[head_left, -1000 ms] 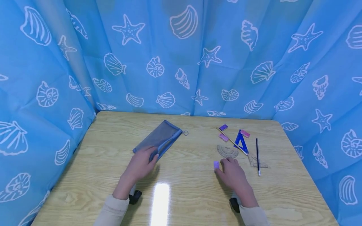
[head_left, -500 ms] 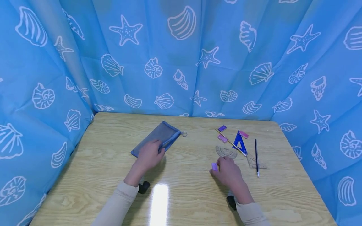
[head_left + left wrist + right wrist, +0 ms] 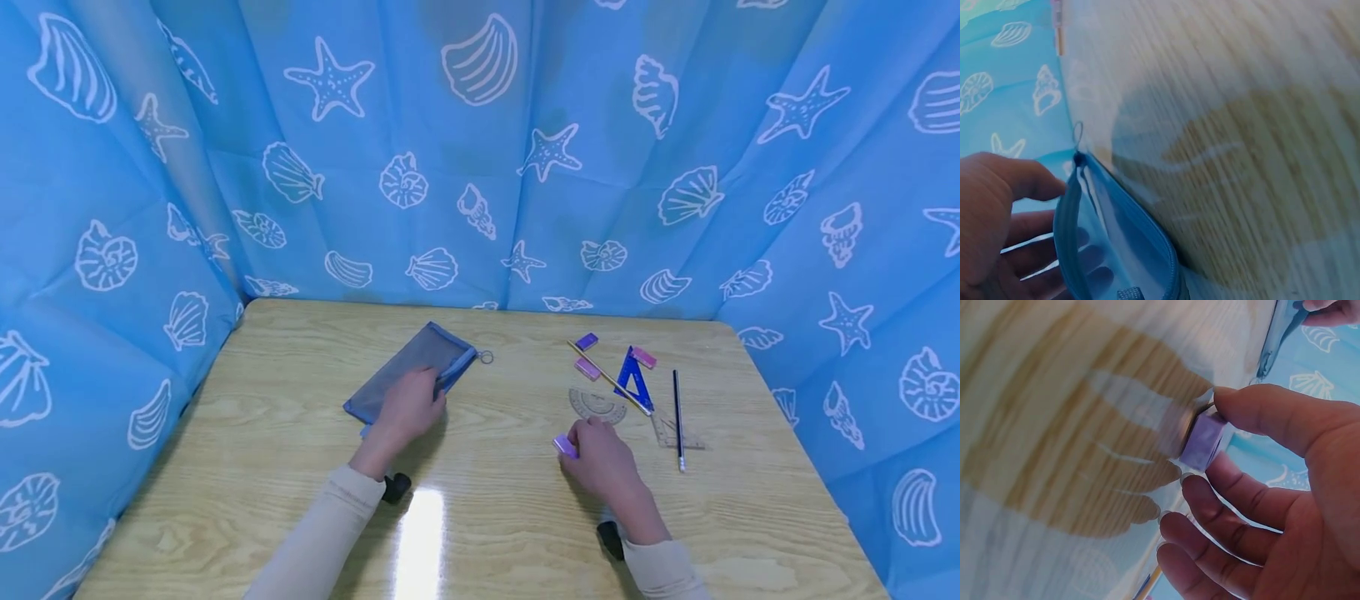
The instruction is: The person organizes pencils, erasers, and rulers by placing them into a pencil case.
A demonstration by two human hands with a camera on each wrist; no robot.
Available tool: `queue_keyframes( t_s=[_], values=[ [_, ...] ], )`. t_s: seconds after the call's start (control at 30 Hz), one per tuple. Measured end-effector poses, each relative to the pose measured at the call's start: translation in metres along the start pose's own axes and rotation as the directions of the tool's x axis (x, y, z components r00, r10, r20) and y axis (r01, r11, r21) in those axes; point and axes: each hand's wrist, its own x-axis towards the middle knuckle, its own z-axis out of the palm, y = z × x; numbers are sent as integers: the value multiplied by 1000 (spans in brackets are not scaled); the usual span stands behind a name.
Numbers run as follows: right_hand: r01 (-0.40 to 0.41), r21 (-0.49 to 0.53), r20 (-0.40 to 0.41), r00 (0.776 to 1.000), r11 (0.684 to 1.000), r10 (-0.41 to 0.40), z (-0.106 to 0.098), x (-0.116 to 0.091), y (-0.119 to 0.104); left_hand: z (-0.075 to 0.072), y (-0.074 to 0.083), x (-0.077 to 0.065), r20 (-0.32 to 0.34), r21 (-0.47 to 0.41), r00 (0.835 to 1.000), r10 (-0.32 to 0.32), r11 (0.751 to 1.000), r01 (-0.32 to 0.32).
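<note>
At one o'clock on the bench (image 3: 495, 525), the right hand (image 3: 598, 457) has just swivelled the lilac eraser (image 3: 1204, 442) aslant, pinching it between thumb and index finger; that grip looks settled. Toward eleven, the left hand (image 3: 407, 405) has slid up the mesh pouch (image 3: 416, 354), clamping its edge; the gaping mouth seems well presented.

no legible text, labels, brands, numbers
</note>
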Motion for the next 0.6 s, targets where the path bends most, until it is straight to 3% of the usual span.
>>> queue_keyframes(
  t_s=[0.33, 0.6],
  values=[
    [40, 33, -19, 999, 999, -40, 2, 0, 1, 8, 12, 18, -36, 193, 999, 31, 981, -23],
    [89, 67, -29, 996, 994, -87, 2, -3, 0, 11, 17, 26, -2, 227, 1000, -14, 974, 14]
  ],
)
